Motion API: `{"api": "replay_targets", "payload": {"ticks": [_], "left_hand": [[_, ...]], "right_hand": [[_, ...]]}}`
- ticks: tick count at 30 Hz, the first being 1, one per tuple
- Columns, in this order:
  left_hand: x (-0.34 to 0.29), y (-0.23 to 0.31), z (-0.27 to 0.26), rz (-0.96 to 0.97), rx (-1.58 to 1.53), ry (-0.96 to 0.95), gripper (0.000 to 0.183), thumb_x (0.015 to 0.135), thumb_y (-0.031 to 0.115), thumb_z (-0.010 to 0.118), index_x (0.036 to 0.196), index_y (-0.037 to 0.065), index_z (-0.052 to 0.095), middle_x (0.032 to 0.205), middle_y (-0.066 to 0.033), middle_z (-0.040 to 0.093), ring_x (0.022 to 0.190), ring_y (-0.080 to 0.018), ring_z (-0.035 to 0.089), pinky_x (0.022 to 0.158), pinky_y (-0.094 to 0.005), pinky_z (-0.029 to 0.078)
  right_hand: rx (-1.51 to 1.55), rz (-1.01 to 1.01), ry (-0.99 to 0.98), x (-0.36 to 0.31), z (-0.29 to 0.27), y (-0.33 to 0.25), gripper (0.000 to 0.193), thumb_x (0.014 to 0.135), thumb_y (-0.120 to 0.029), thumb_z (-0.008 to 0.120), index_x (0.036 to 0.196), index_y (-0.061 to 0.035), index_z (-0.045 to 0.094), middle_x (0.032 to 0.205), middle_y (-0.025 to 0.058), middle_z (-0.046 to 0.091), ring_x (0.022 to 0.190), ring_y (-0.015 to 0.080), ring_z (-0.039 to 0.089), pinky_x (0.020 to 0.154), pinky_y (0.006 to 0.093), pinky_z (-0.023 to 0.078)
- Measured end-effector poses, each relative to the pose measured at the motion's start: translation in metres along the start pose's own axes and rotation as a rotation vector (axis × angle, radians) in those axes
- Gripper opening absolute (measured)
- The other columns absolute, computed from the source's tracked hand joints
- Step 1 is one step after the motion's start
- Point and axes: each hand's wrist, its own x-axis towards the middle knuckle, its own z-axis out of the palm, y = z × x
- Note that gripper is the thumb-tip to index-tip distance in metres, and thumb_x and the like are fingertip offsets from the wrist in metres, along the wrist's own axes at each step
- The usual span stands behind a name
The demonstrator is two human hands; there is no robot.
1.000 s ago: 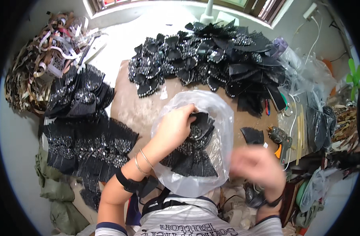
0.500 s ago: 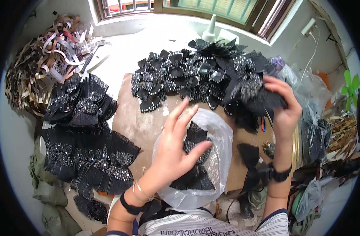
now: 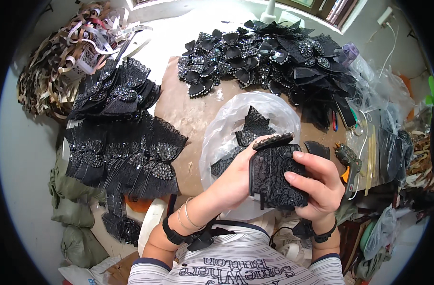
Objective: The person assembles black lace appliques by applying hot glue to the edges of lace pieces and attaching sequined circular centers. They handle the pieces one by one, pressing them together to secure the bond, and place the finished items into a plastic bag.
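My left hand and my right hand hold a black lace piece between them, close to my body. The left hand grips it from the left, its fingers mostly hidden behind the lace and a dark beaded edge. Two right fingertips press on the lace face from the right. Beneath it lies a clear plastic sheet, round in outline, with another black lace piece on it, partly covered by my hands.
Beaded black pieces are heaped at the back of the table, and lace bows lie in rows at left. A glue gun and sticks sit at right. A pile of ribbon strips stands far left.
My hands have come together near my body around a black lace piece. Before, the left hand was spread over the plastic and the right hand was at the dark heap. The view has shifted.
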Motion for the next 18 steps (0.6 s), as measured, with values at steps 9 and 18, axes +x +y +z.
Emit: {"api": "replay_targets", "payload": {"ticks": [9,18], "left_hand": [[-0.010,0.016,-0.008,0.198,0.239,0.221,0.058,0.080,-0.012,0.063,0.132,0.001,0.042,0.128,-0.0121,0.051,0.114,-0.0190,0.058,0.099,-0.0303,0.047],[-0.015,0.015,0.007,0.977,1.192,0.064,0.025,0.068,-0.014,0.071,0.088,-0.003,0.059,0.099,-0.0178,0.065,0.098,-0.0350,0.068,0.085,-0.0435,0.057]], "right_hand": [[0.030,0.028,0.042,-0.039,-0.002,0.003,0.030,0.063,-0.003,0.077,0.093,-0.0029,0.073,0.110,0.0204,0.066,0.090,0.0300,0.069,0.076,0.0333,0.057],[-0.001,0.230,0.058,-0.069,0.044,0.012,0.028,0.063,-0.002,0.069,0.091,0.0008,0.073,0.104,0.0183,0.069,0.083,0.0297,0.071,0.070,0.0320,0.057]]}}
